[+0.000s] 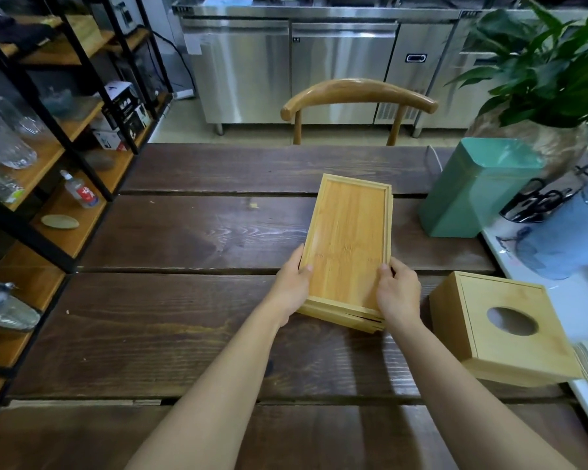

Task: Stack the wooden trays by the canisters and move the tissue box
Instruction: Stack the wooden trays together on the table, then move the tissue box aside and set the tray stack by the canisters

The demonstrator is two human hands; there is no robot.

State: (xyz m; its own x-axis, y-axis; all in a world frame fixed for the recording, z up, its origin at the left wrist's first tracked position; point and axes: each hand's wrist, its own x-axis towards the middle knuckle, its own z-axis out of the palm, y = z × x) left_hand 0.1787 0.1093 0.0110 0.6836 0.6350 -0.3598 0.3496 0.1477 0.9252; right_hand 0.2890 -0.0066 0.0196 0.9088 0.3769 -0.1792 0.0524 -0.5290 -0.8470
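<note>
A dark plank desk (pixel 190 239) is filling most of the frame, with steel cabinets (pixel 286 69) running along the top, an open shelf rack (pixel 41 157) standing at the left edge and a wooden chair (pixel 358 96) sitting at the desk's far side. A green canister (pixel 472 191) and a pale blue canister (pixel 567 232) are standing at right. The wooden tissue box (pixel 503 330) is sitting at lower right. The stack of wooden trays (pixel 348 249) is lying at centre, near the green canister. The left hand (pixel 291 286) and right hand (pixel 399 293) are gripping the stack's near corners, thumbs resting on the top tray.
</note>
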